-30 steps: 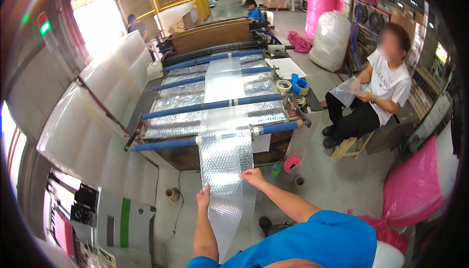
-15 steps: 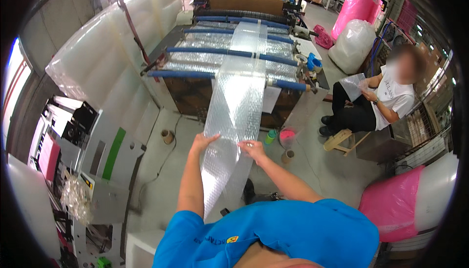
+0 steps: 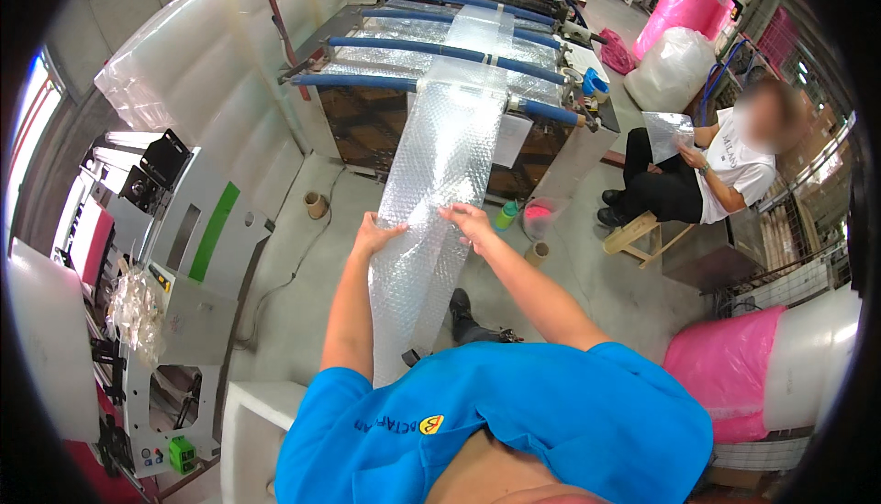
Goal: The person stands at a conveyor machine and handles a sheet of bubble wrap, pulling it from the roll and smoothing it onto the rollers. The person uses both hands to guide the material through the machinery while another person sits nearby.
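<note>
A long strip of clear bubble wrap (image 3: 450,137) runs from a machine with blue rollers (image 3: 356,82) down toward my body, its lower end hanging in front of me. My left hand (image 3: 374,234) grips the strip's left edge, thumb lying across the top. On the other side my right hand (image 3: 470,225) pinches the wrap near its right edge, fingers bent. Between the two hands the material is slightly creased. Whatever lies under the fingers is hidden.
To the right a seated co-worker (image 3: 734,164) holds a small clear sheet. A wooden stool (image 3: 633,233), a pink tub (image 3: 540,219), a green bottle (image 3: 505,216) and cardboard cores (image 3: 316,205) stand on the floor. Another machine (image 3: 197,256) is at left; pink rolls (image 3: 720,371) lie at right.
The view has tilted, so the machine sits higher in the picture. Both hands still hold the strip, which now shows bubbled texture along its length. The co-worker's sheet is raised more upright.
</note>
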Action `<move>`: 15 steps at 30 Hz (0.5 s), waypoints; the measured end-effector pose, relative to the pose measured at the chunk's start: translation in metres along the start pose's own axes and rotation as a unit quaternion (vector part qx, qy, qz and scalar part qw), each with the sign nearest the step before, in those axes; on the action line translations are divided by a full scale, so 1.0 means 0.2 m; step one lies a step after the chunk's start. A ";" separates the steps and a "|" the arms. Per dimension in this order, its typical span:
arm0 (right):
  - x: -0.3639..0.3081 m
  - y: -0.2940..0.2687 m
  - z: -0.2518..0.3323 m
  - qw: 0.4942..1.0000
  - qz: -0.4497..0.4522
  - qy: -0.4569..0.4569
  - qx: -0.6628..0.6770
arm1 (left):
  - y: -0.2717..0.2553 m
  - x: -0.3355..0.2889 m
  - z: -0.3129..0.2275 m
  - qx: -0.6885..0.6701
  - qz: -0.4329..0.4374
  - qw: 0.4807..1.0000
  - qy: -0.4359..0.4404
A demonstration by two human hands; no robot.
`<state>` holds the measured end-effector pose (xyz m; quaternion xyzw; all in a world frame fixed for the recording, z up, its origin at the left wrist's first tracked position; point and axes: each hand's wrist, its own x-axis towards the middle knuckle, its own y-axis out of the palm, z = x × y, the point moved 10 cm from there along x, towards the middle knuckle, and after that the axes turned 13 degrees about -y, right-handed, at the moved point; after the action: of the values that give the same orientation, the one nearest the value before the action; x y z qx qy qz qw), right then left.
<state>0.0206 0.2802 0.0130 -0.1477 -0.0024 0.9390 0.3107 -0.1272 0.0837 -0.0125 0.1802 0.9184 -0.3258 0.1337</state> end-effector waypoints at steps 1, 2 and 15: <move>0.02 0.00 -0.05 1.000 -0.007 -0.005 0.019 | -0.02 -0.03 0.00 0.001 0.004 1.000 -0.005; 0.05 -0.01 -0.10 0.999 -0.013 -0.011 0.038 | -0.04 -0.06 0.00 0.003 0.008 1.000 -0.009; -0.13 0.09 -0.30 0.979 -0.011 -0.034 0.200 | -0.06 -0.09 0.21 -0.097 -0.079 0.992 0.027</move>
<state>0.0465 0.2460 -0.0400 -0.0507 0.1737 0.9215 0.3437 -0.1099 0.0443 -0.0307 0.1022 0.9601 -0.2402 0.0999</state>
